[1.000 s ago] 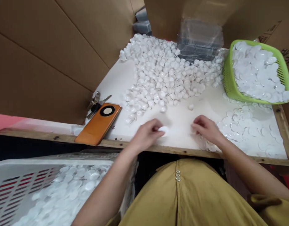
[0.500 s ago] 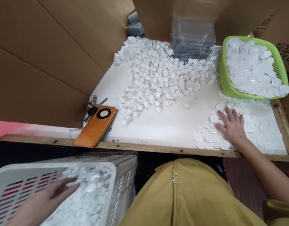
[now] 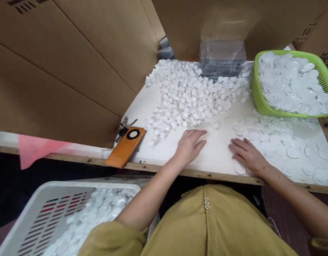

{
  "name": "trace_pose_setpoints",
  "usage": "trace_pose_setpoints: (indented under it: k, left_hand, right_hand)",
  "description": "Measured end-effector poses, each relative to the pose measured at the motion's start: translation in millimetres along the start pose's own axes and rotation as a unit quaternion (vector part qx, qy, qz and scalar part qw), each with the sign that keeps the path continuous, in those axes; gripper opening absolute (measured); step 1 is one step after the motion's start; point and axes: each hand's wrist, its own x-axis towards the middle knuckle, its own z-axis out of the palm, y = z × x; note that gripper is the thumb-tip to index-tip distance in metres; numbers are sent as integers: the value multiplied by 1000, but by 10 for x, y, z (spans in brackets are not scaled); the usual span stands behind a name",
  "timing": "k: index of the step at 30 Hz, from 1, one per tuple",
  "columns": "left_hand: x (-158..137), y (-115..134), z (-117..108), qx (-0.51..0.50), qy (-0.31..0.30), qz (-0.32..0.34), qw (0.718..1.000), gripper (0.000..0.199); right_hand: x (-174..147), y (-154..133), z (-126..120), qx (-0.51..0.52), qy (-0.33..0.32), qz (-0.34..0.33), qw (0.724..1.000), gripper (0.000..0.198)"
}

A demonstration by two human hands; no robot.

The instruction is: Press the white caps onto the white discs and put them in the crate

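My left hand [image 3: 189, 145] is over the white tabletop, fingers stretched out and thumb apart, with nothing visible in it. Just beyond it spreads a heap of tiny white cups [image 3: 190, 89], some showing small handles. To the right, my right hand [image 3: 246, 154] lies low with its fingers extended toward the left. It rests at the left side of a loose layer of small round white saucers [image 3: 293, 152]. One or two saucers [image 3: 240, 168] show under and beside its fingers, and the palm side is hidden.
A green basket [image 3: 256, 90] heaped with white saucers stands at the back right. An orange phone [image 3: 126, 147] and keys [image 3: 123, 127] lie at the left. Below the wooden table edge [image 3: 196, 173] is a white crate [image 3: 27, 220] of white pieces. Cardboard [image 3: 73, 71] walls the left and back.
My left hand has come up from the white crate to the tabletop. My right hand has shifted left and toward the table edge, off most of the saucers. The view has turned slightly.
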Motion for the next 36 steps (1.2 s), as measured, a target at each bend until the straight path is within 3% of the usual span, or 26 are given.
trace_pose_setpoints:
  k: [4,7,9,13,17,20,23,27,30,33,36]
  left_hand:
    - [534,94,461,93,-25,58,994,45]
    - [672,86,605,134,-49,59,988,39]
    - [629,64,574,139,-47,60,987,29]
    - [414,15,305,129,-50,70,988,20]
    - [317,41,115,90,-34,28,995,29]
    - [379,127,178,59,-32,30,997,35]
    - [516,222,394,57,-57,41,996,45]
    - [743,284,751,75,-83,50,993,47]
    - [850,292,895,88,-102,88,987,37]
    - [802,298,807,90,-111,98,985,27]
    - [598,283,514,85,-144,79,983,32]
  right_hand:
    - [18,124,-1,1,85,72,994,50]
    - [65,115,-8,-15,96,86,992,41]
    - [93,105,-17,-37,87,91,991,34]
    - [146,142,-44,-64,62,101,991,29]
    - [270,208,-90,-35,30,110,993,31]
    - [386,214,-153,-21,-10,135,991,23]
    - [464,192,-209,-5,-23,133,991,8]
    - [481,159,-202,27,52,127,990,11]
    - [457,138,-166,72,134,170,974,16]
    - [441,130,-160,125,188,262,938,19]
    - [443,132,-172,141,199,296,923,20]
